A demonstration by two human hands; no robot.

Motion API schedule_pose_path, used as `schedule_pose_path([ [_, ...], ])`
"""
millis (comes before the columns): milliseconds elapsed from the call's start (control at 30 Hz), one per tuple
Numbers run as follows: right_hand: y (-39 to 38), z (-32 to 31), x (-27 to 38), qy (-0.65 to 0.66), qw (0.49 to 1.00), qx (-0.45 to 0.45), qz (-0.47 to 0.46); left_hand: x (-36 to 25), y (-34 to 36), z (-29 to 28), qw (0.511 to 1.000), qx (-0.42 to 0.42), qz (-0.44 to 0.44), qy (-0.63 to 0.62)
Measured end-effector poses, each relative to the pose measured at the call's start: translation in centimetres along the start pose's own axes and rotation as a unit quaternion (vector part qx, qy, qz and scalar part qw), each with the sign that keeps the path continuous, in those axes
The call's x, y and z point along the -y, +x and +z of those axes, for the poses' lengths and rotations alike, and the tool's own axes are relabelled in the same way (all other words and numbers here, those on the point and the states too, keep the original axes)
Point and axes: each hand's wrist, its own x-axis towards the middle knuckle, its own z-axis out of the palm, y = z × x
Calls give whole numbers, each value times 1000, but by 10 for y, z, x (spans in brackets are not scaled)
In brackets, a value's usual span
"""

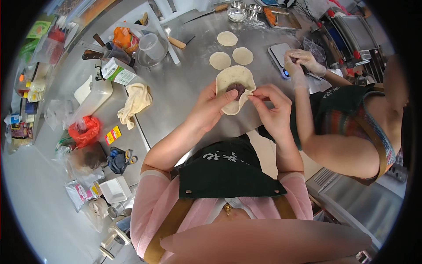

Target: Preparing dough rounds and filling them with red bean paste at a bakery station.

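Head view: the left hand [209,105] cups the dough wrapper [229,75], thumb on the dark filling [239,89]. The right hand [274,106] has fingertips pinched together on its right edge. Wrapper lies left of those fingertips, long axis pointing away; both hands touch it.

The scene is bright, with whitish and rather even light. The steel bench [176,92] gives back soft, pale reflections, and the metal bowls [237,16] shine in small spots. The dough wrapper [231,76] appears quite sharp. Toward the black, round rim, straight edges bend and details soften. Low down, a smooth smear [263,240] is strongly blurred.
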Motion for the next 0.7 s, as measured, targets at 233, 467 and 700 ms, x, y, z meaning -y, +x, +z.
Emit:
schedule_pose_path([
  [233,1,5,2,12,999,3,-42,-1,-3,-3,1000,-5,-3,-12],
  [467,-1,6,5,24,1000,4,0,-3,-5,1,1000,0,-1,-7],
  [700,0,1,9,15,999,20,-31,-2,-6,4,1000,-3,-2,-11],
])
